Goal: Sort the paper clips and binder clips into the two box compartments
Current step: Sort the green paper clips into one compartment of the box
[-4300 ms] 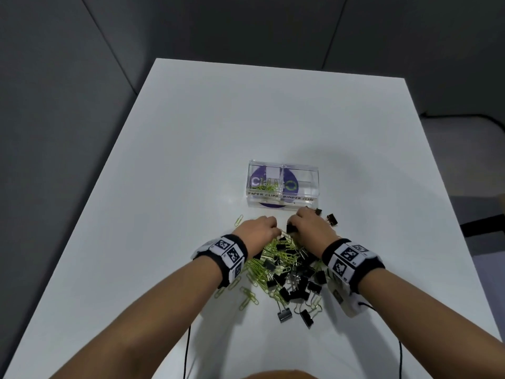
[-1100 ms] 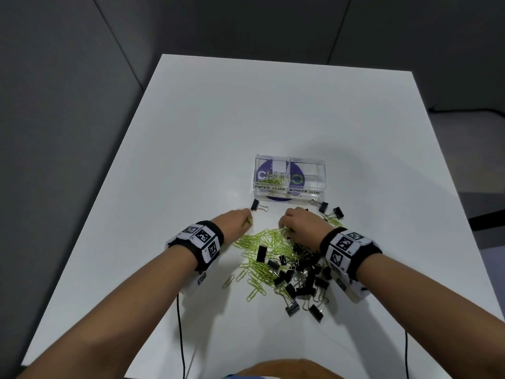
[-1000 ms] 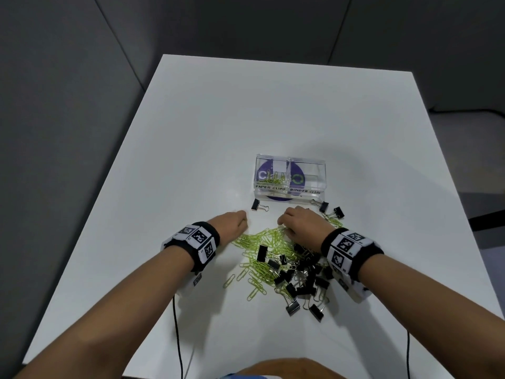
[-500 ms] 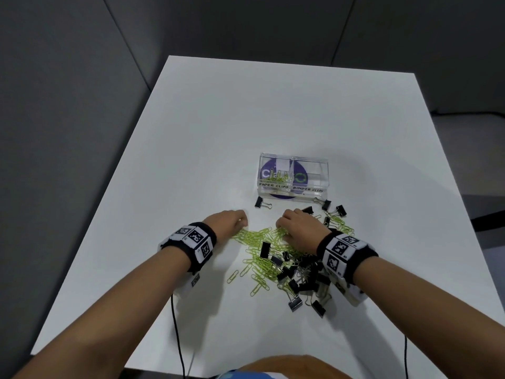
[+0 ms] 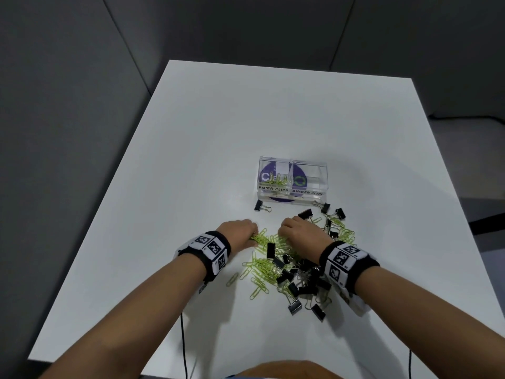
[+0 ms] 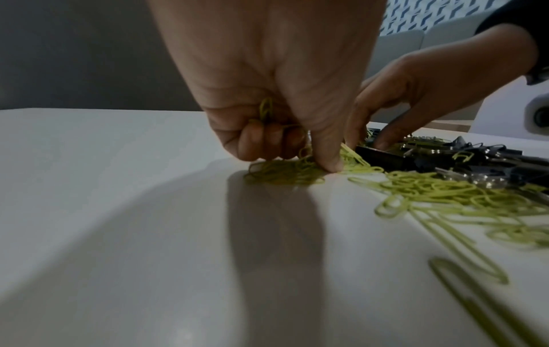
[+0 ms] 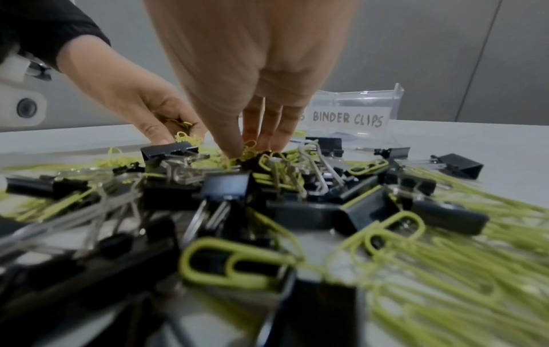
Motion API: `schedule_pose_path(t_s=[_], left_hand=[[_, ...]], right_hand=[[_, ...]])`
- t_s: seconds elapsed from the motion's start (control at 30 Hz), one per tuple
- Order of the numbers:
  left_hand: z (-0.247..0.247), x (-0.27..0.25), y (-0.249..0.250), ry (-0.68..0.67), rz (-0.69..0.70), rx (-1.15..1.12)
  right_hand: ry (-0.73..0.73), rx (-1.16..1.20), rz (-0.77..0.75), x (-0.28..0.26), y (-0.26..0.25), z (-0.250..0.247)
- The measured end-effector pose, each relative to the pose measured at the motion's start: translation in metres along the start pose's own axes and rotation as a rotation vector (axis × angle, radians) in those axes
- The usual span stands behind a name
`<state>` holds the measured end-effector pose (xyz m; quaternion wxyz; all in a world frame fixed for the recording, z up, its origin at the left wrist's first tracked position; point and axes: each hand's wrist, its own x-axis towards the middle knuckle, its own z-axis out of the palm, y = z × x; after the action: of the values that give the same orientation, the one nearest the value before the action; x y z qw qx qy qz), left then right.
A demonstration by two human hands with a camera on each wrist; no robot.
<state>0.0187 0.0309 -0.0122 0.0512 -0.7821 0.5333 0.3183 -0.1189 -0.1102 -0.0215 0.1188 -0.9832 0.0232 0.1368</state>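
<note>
Hands are both down in the pile. Your left hand (image 6: pixel 267 94) has its grip curled round green paper clips (image 6: pixel 285 172). Your right hand (image 7: pixel 252 70) pinches more. Next, carry them to the box (image 5: pixel 292 179) at twelve o'clock on the desk (image 5: pixel 273 119), left side. Binder clips (image 7: pixel 226 187) wait.

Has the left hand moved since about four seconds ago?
Yes. The left hand has slid to the person's left, away from the clear box and the right hand, and it now grips green paper clips.
</note>
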Motion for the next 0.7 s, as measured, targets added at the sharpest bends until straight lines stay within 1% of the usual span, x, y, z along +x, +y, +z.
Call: schedule_pose_path(t_s=[0.1,0.2,0.3,0.4,0.6,0.7], left_hand=[[-0.002,0.001,0.002,-0.001,0.007,0.044],[-0.002,0.001,0.003,-0.004,0.022,0.094],[-0.002,0.001,0.004,0.001,0.030,0.132],[-0.001,0.001,0.005,-0.004,0.031,0.145],[0.001,-0.002,0.007,-0.017,0.046,0.173],[-0.001,-0.003,0.008,-0.033,0.036,0.177]], right_hand=[[-0.009,0.021,0.035,0.000,0.003,-0.001],[-0.047,0.027,0.056,0.003,0.002,-0.004],[-0.121,0.039,0.078,0.004,0.002,-0.010],[-0.187,-0.003,0.081,0.006,0.002,-0.012],[-0.215,0.005,0.121,0.011,0.000,-0.011],[-0.223,0.022,0.116,0.010,0.001,-0.012]])
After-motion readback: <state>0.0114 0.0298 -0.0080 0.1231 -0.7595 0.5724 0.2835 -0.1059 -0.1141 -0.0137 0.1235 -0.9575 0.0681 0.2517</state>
